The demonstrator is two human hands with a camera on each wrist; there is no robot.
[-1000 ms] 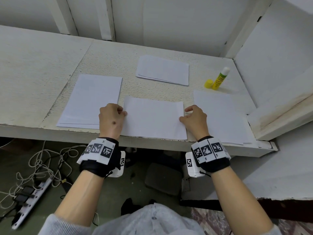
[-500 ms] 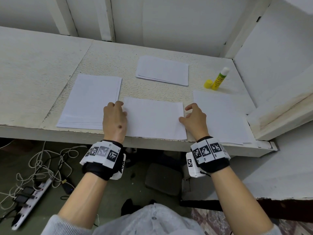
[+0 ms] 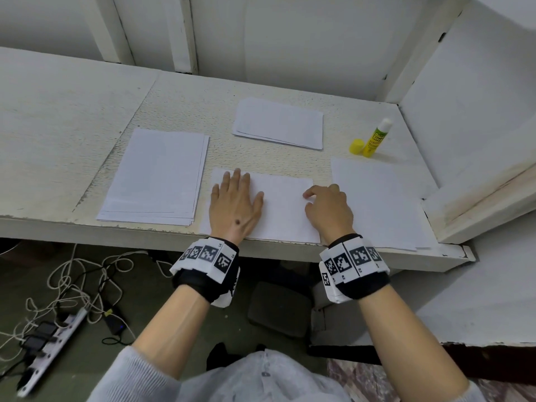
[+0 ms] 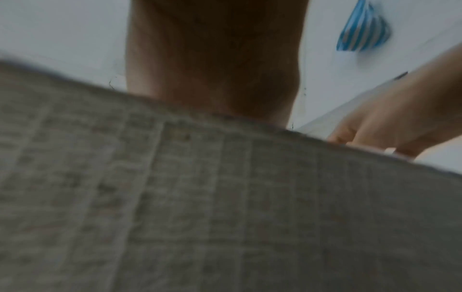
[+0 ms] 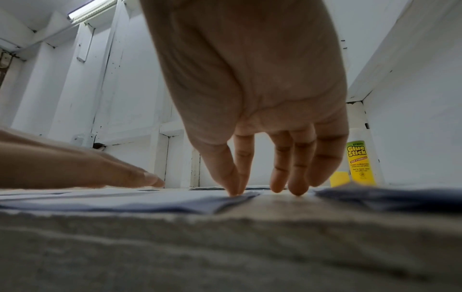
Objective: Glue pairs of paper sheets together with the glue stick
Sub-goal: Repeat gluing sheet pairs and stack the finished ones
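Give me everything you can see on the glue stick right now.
The glue stick stands upright at the far right of the table, near the side wall. Its yellow body bears a green "Glue Stick" label, and the white top is uncapped. Its yellow cap sits on the table right beside its base, on the left. Neither hand touches it.

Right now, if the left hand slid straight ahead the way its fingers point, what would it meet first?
Probably the far paper stack. The left hand lies flat on the middle sheet, then bare table; depth is uncertain.
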